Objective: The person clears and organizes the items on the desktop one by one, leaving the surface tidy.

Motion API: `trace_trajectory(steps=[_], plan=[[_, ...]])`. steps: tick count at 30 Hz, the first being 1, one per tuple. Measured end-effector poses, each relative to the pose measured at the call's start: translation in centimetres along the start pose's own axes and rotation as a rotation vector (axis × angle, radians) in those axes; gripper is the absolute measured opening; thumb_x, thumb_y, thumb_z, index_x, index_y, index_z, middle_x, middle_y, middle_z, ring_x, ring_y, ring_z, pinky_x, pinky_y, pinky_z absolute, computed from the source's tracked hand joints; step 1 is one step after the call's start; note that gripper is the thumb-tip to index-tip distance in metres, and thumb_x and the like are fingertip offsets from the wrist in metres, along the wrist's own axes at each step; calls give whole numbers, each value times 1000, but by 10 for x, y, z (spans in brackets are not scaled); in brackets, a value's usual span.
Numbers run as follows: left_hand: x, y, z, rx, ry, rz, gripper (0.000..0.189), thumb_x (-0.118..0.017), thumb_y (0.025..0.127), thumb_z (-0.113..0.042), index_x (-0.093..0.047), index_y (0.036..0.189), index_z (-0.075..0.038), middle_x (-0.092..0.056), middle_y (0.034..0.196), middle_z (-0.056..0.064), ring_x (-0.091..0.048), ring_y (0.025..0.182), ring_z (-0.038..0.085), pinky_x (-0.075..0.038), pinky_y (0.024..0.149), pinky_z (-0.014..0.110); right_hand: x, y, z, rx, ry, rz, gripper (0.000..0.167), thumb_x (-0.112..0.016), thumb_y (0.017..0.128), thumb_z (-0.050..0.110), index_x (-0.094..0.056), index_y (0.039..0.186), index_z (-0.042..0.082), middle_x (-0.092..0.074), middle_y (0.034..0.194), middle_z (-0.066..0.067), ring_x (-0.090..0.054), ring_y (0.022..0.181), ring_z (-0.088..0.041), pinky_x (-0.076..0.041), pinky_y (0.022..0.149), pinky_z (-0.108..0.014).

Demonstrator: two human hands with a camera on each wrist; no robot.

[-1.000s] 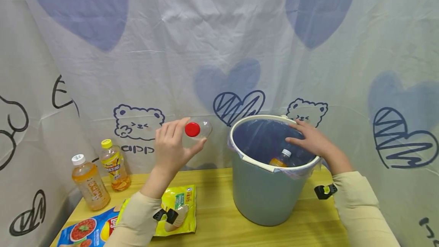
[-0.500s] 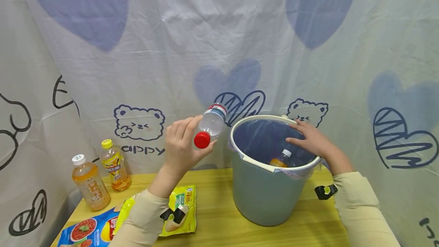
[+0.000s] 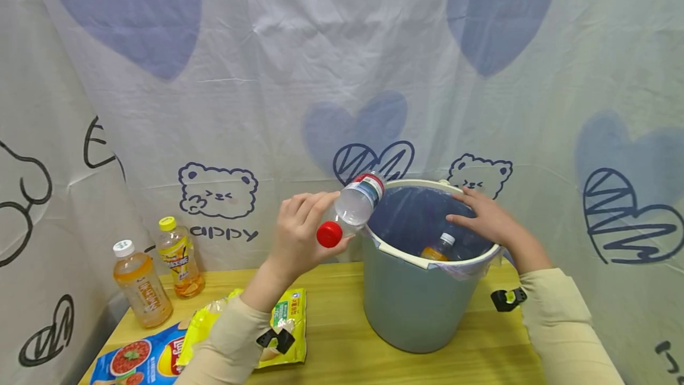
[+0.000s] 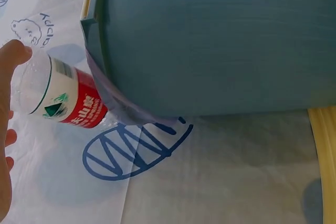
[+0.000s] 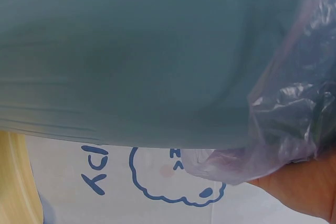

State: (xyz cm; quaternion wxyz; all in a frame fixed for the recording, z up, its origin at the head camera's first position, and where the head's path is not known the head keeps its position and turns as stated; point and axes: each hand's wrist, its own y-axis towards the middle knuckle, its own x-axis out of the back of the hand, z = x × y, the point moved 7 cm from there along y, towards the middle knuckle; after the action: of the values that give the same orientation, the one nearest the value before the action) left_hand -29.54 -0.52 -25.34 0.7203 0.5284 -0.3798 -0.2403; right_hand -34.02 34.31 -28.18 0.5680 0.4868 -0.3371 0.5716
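Observation:
My left hand (image 3: 301,233) grips a clear plastic water bottle (image 3: 355,204) near its neck, thumb and fingers around it. The bottle's red cap points toward me and its base tilts up and right, beside the bin's left rim. In the left wrist view the bottle's red and white label (image 4: 79,98) shows, close to the bin's liner. My right hand (image 3: 488,217) rests at the right rim of the grey-blue bin (image 3: 414,308), fingers extended and thumb over the opening. In the right wrist view, part of that hand (image 5: 304,187) lies against the thin purplish liner (image 5: 286,124).
Inside the bin lies an orange drink bottle (image 3: 439,248) with a white cap. Two more drink bottles, one white-capped (image 3: 141,287) and one yellow-capped (image 3: 180,260), stand at the table's left. A blue chip bag (image 3: 139,358) and a yellow snack bag (image 3: 291,319) lie before them.
My left hand has moved right toward the bin with the water bottle, whose base has swung into sight up and right. My right hand has stayed at the rim.

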Motion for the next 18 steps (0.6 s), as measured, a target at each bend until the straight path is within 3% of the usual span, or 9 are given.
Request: trace_trajectory(steps=[18], plan=[[-26,3,-9,125,-207,183,70,-86,66,-40,-60,126,-14,-68,118,4,-56,103,22,-46,83,40,0,1,-2,-10,12,0,72,-59,94,44,-38,147,0,-21,156,-31,-19,142,-54,-20,111,-69]])
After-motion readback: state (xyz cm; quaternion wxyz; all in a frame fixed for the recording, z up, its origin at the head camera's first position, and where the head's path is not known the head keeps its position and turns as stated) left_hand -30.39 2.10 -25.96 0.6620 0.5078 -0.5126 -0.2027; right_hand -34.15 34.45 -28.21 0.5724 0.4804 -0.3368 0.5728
